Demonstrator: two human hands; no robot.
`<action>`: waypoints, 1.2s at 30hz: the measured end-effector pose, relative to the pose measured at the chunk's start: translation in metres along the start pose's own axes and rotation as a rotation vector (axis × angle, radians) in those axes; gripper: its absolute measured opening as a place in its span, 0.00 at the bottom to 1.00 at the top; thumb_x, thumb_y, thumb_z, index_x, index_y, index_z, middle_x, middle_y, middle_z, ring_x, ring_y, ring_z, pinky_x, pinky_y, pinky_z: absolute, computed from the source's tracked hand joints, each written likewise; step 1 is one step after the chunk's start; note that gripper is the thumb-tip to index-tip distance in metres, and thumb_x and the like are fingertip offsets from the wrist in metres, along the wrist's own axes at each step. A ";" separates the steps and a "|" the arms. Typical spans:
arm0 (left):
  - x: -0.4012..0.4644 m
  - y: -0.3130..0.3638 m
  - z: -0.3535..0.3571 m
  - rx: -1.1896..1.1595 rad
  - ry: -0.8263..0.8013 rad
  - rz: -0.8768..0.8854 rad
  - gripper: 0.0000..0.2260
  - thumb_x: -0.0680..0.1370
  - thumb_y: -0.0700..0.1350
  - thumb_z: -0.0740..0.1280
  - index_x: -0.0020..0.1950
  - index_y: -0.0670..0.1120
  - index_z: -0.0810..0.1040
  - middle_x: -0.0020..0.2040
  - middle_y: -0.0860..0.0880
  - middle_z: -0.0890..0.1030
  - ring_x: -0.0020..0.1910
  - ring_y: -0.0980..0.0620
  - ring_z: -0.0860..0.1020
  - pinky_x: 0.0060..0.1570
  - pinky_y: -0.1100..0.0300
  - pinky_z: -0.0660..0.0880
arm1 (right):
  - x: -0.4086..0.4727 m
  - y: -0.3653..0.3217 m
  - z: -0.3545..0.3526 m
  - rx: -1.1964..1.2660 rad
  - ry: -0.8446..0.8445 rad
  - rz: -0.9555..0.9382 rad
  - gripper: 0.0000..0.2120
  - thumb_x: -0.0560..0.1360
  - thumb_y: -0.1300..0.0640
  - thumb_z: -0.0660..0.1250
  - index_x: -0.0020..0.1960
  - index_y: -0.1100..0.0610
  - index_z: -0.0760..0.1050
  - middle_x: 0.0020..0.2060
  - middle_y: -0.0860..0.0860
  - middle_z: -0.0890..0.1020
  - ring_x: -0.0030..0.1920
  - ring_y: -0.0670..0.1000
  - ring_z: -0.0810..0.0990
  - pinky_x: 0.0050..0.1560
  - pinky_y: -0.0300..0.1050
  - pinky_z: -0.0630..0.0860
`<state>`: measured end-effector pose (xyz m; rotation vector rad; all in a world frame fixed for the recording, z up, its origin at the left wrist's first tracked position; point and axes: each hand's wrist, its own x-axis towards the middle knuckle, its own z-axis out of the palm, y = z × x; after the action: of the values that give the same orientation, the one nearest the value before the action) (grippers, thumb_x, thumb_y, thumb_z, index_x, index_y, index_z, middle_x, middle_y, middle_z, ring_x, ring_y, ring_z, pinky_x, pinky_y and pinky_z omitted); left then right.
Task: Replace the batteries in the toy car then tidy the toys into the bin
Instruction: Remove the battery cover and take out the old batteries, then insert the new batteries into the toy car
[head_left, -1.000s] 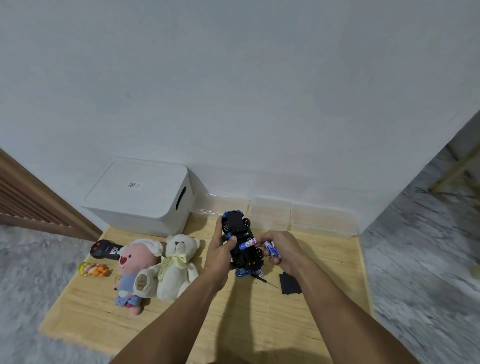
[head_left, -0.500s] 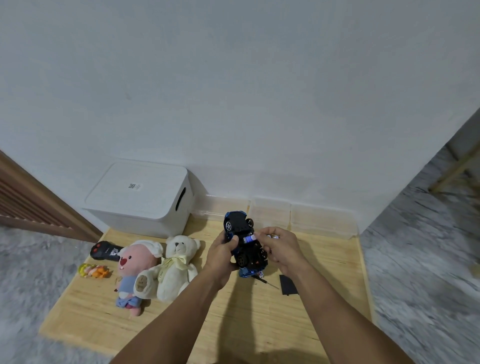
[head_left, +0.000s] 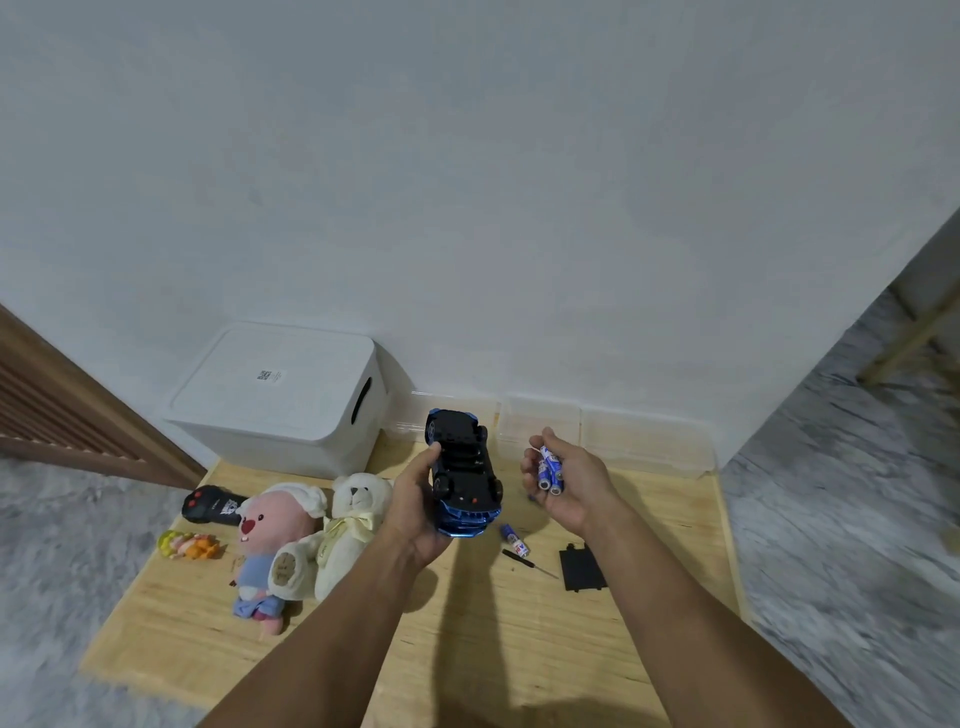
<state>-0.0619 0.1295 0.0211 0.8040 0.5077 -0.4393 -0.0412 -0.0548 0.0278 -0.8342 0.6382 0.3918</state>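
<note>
My left hand (head_left: 413, 506) grips the blue toy car (head_left: 464, 470), which is turned upside down with its black underside and open battery bay facing up. My right hand (head_left: 571, 486), just right of the car and apart from it, holds blue batteries (head_left: 549, 468) in curled fingers. One more blue battery (head_left: 514, 540) lies on the wooden mat (head_left: 467, 639), beside a small screwdriver (head_left: 527, 562) and the black battery cover (head_left: 581, 569). The white lidded bin (head_left: 280, 400) stands at the back left against the wall.
A pink plush (head_left: 270, 540) and a cream teddy bear (head_left: 345, 530) lie left of my left arm. A black remote control (head_left: 210, 505) and a small yellow-orange toy (head_left: 188, 545) sit at the mat's left edge. Clear plastic boxes (head_left: 613, 439) line the wall.
My right hand has pulled away from the car to the right, now holding batteries. The battery seen in the car's bay earlier is gone from it.
</note>
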 end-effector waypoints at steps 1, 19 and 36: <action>0.000 0.002 -0.001 -0.010 0.007 0.008 0.16 0.78 0.50 0.63 0.60 0.43 0.78 0.50 0.38 0.83 0.45 0.39 0.82 0.46 0.48 0.80 | 0.000 0.000 0.001 -0.040 -0.003 -0.003 0.09 0.79 0.56 0.64 0.50 0.62 0.78 0.38 0.56 0.81 0.35 0.51 0.79 0.30 0.42 0.78; 0.008 -0.004 -0.004 0.598 0.309 0.041 0.14 0.79 0.46 0.67 0.62 0.45 0.70 0.50 0.41 0.79 0.41 0.45 0.79 0.37 0.54 0.78 | 0.008 0.016 0.002 -0.425 0.075 -0.021 0.09 0.79 0.64 0.60 0.52 0.60 0.79 0.44 0.55 0.78 0.34 0.47 0.73 0.28 0.39 0.68; 0.034 -0.048 0.000 1.874 0.524 0.243 0.29 0.72 0.56 0.71 0.67 0.47 0.65 0.61 0.46 0.66 0.59 0.45 0.72 0.49 0.50 0.76 | 0.012 0.009 -0.031 -0.255 0.277 -0.018 0.11 0.80 0.68 0.57 0.54 0.62 0.77 0.42 0.56 0.77 0.34 0.48 0.74 0.33 0.41 0.73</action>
<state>-0.0616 0.0940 -0.0261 2.8028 0.3494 -0.3885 -0.0487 -0.0722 -0.0007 -1.1492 0.8479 0.3477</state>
